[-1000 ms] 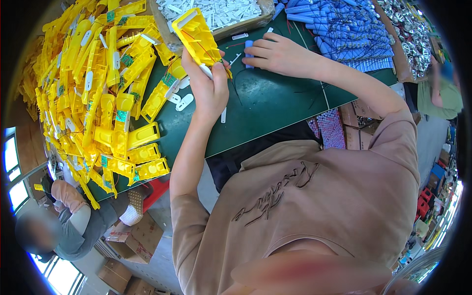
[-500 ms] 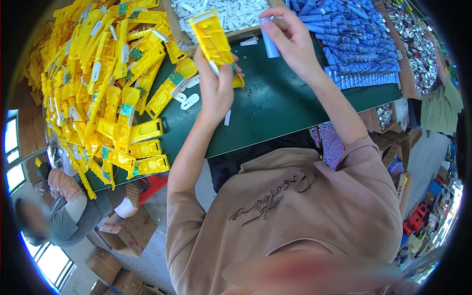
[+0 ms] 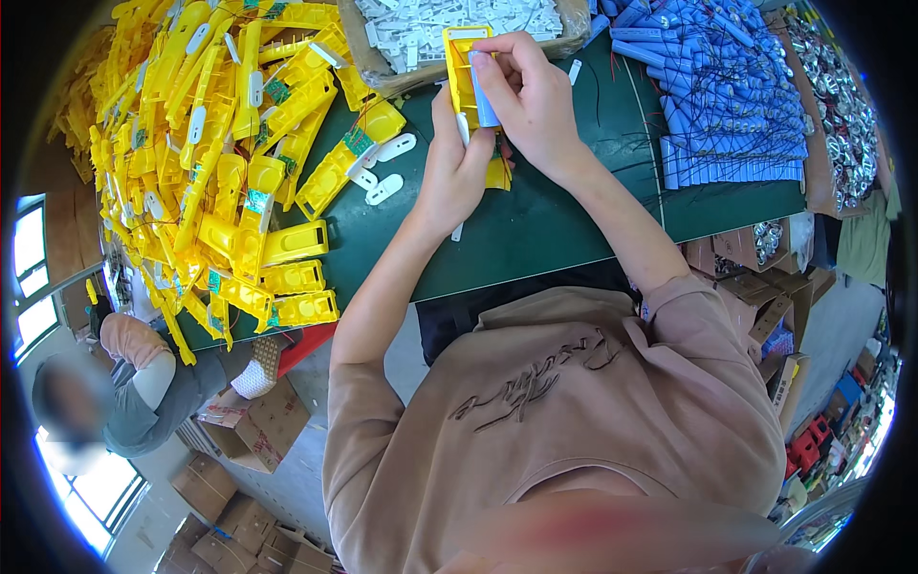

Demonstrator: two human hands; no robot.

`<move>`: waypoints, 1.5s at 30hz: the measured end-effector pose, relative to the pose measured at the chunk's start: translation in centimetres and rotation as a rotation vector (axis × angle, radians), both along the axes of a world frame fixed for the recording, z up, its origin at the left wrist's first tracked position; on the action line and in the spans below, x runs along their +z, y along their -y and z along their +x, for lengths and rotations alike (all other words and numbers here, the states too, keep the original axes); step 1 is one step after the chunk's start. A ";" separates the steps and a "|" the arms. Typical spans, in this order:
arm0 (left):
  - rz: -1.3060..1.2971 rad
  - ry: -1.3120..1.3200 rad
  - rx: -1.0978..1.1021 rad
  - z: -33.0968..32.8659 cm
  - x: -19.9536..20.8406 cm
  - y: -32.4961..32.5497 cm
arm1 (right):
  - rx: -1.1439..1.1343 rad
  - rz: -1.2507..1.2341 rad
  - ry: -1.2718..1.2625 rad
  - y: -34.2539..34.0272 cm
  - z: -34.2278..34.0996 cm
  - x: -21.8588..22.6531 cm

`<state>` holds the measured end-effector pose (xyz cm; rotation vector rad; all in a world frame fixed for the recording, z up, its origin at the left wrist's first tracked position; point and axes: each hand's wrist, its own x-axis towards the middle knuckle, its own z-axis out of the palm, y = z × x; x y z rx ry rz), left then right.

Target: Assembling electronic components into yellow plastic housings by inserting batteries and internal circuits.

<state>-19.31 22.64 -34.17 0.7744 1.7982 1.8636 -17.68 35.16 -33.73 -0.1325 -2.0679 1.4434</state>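
My left hand (image 3: 451, 167) holds a yellow plastic casing (image 3: 463, 59) upright above the green table (image 3: 535, 230). My right hand (image 3: 528, 94) grips a small blue cylinder (image 3: 483, 91) with thin wires and presses it against the casing's open side. Both hands meet at the far middle of the table. A second yellow part (image 3: 498, 173) lies under my hands, mostly hidden.
A large heap of yellow casings (image 3: 210, 143) covers the table's left. White flat parts (image 3: 382, 172) lie loose nearby; a box of white parts (image 3: 449, 19) stands behind. Blue wired cylinders (image 3: 727, 96) pile at right, silver caps (image 3: 832, 96) beyond. Another person (image 3: 115, 383) sits lower left among cardboard boxes (image 3: 249, 421).
My right hand picked up a blue cylinder from the right side and brought it left to the yellow casing. The left hand kept the casing raised.
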 end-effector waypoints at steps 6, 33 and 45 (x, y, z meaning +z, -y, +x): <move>-0.065 -0.088 0.003 0.4 0.0 0.1 | -0.166 0.247 -0.093 0.5 -0.4 -0.3; 0.164 0.430 0.076 -1.1 1.3 1.2 | 0.097 0.249 0.038 -1.9 0.6 3.0; 0.167 0.384 0.170 -1.8 1.6 1.2 | 0.182 1.047 0.458 -9.9 -4.7 4.1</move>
